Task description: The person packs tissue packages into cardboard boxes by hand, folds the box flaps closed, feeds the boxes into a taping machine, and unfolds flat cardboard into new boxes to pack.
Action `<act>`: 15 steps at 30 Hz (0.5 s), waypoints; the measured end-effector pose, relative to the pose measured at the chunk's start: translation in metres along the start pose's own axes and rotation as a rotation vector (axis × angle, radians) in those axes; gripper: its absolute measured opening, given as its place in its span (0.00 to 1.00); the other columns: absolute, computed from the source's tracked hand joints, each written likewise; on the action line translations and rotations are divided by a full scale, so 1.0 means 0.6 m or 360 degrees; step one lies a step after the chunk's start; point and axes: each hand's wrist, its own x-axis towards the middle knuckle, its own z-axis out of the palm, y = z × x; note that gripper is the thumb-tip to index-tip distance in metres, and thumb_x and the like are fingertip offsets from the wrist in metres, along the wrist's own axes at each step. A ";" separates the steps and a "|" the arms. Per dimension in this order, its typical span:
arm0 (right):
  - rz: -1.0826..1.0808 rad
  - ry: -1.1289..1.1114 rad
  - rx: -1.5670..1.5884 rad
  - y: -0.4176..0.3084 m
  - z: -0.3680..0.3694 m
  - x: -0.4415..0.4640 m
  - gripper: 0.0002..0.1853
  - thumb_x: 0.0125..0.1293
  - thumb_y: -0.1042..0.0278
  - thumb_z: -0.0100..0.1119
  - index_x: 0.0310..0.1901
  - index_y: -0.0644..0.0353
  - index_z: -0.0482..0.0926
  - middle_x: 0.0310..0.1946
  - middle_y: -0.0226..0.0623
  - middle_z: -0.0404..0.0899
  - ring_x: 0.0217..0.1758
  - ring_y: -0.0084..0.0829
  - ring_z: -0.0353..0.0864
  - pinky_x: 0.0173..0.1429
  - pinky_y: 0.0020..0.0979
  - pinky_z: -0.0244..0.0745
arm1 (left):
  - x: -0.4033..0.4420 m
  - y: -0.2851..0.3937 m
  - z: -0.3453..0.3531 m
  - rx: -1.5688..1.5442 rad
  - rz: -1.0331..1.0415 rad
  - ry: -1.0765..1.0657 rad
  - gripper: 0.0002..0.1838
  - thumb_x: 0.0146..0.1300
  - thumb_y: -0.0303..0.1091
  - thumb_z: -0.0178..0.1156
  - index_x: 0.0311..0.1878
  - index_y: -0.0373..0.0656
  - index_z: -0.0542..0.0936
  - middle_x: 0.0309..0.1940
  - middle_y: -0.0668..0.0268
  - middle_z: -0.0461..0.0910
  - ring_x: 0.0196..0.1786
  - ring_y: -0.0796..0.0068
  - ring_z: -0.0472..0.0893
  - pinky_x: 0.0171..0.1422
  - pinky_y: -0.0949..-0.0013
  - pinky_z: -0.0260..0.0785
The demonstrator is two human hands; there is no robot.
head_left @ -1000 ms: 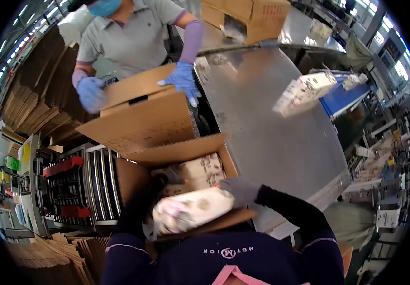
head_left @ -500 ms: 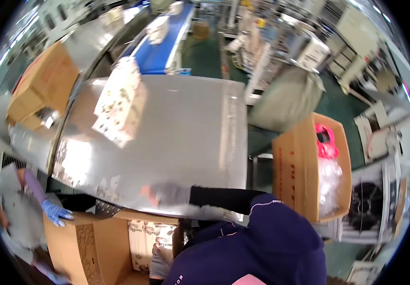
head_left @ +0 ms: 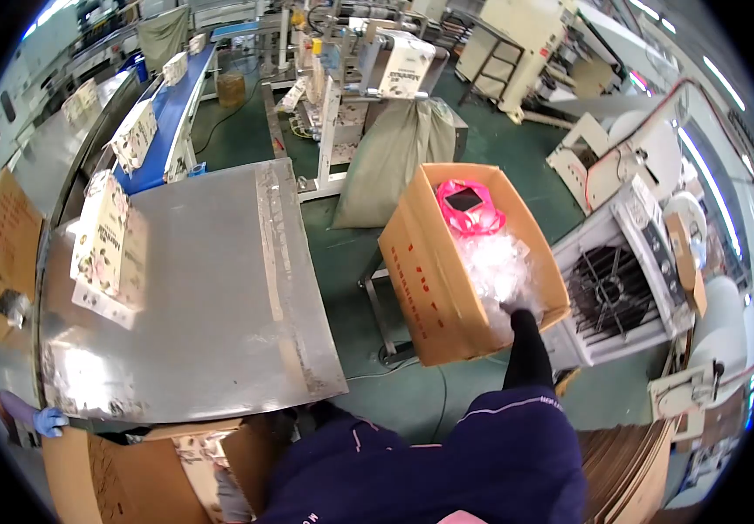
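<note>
My right hand reaches into a tall cardboard carton, down among crumpled clear plastic bags. The plastic hides its fingers, so I cannot tell whether it grips any. A bright pink bundle with a dark rectangular piece lies at the far end of this carton. Low in the view, my left hand, in a grey glove, is inside an open cardboard box, against a printed pack. Its fingers are mostly hidden. Another patterned pack rests on the metal table.
A blue conveyor belt carries more packs toward the table. At the left edge, a co-worker's blue-gloved hand touches the open box. A large sack stands behind the tall carton, a fan-like machine to its right. Flat cardboard is stacked lower right.
The view has swung right. My right hand has gone from above the metal table's front edge into the tall carton's plastic. My left hand stays by the pack in the open box.
</note>
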 end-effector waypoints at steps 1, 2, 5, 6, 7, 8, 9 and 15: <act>0.0035 -0.0055 -0.0066 0.004 0.001 -0.013 0.64 0.45 0.38 0.73 0.78 0.59 0.48 0.76 0.51 0.56 0.79 0.46 0.56 0.79 0.40 0.56 | -0.008 -0.007 0.002 -0.0014 0.0015 0.0027 0.40 0.64 0.45 0.60 0.72 0.32 0.57 0.52 0.42 0.77 0.49 0.41 0.80 0.49 0.52 0.75; 0.0240 -0.0317 -0.0042 0.005 0.000 -0.022 0.66 0.45 0.38 0.74 0.78 0.60 0.45 0.77 0.50 0.53 0.79 0.43 0.55 0.79 0.39 0.54 | -0.016 -0.013 0.005 -0.0014 0.0026 0.0057 0.40 0.64 0.45 0.60 0.72 0.32 0.57 0.53 0.42 0.76 0.49 0.41 0.80 0.49 0.52 0.75; -0.0027 -0.0530 -0.0198 -0.077 -0.039 -0.057 0.49 0.54 0.48 0.68 0.72 0.63 0.57 0.68 0.54 0.67 0.72 0.48 0.67 0.74 0.46 0.63 | -0.017 -0.017 0.011 -0.0017 0.0090 0.0149 0.41 0.64 0.44 0.61 0.72 0.31 0.56 0.53 0.42 0.76 0.49 0.41 0.80 0.49 0.52 0.75; -0.0064 -0.0581 -0.0103 -0.083 -0.027 -0.052 0.42 0.56 0.54 0.66 0.69 0.65 0.61 0.62 0.57 0.74 0.67 0.50 0.74 0.69 0.45 0.70 | -0.018 -0.019 0.012 -0.0020 0.0100 0.0173 0.41 0.63 0.43 0.61 0.73 0.31 0.55 0.54 0.42 0.76 0.49 0.41 0.80 0.49 0.53 0.75; 0.0020 -0.0173 0.0101 -0.110 -0.013 -0.085 0.26 0.60 0.63 0.61 0.59 0.64 0.72 0.51 0.60 0.81 0.58 0.51 0.81 0.62 0.43 0.77 | -0.016 -0.017 0.013 -0.0020 0.0112 0.0192 0.41 0.63 0.43 0.61 0.73 0.31 0.55 0.54 0.42 0.75 0.49 0.41 0.80 0.49 0.53 0.75; -0.0081 -0.0141 0.0049 -0.110 0.034 -0.049 0.20 0.61 0.63 0.59 0.54 0.62 0.77 0.50 0.59 0.81 0.58 0.51 0.81 0.63 0.45 0.75 | -0.018 -0.020 0.015 -0.0029 0.0131 0.0217 0.42 0.63 0.42 0.61 0.73 0.31 0.55 0.54 0.42 0.75 0.50 0.41 0.80 0.49 0.53 0.75; -0.0219 -0.0129 0.0087 -0.110 0.048 -0.025 0.18 0.62 0.63 0.58 0.51 0.62 0.78 0.48 0.59 0.82 0.57 0.50 0.81 0.63 0.45 0.75 | -0.021 -0.020 0.019 -0.0027 0.0138 0.0227 0.42 0.63 0.42 0.61 0.73 0.30 0.54 0.54 0.42 0.75 0.50 0.41 0.79 0.49 0.53 0.75; -0.0529 -0.0358 0.0690 -0.124 -0.030 -0.051 0.16 0.62 0.67 0.59 0.51 0.58 0.84 0.34 0.47 0.87 0.29 0.39 0.87 0.39 0.39 0.82 | -0.050 -0.041 0.041 -0.0023 0.0142 0.0223 0.43 0.62 0.39 0.62 0.73 0.29 0.52 0.56 0.43 0.74 0.50 0.42 0.79 0.49 0.55 0.74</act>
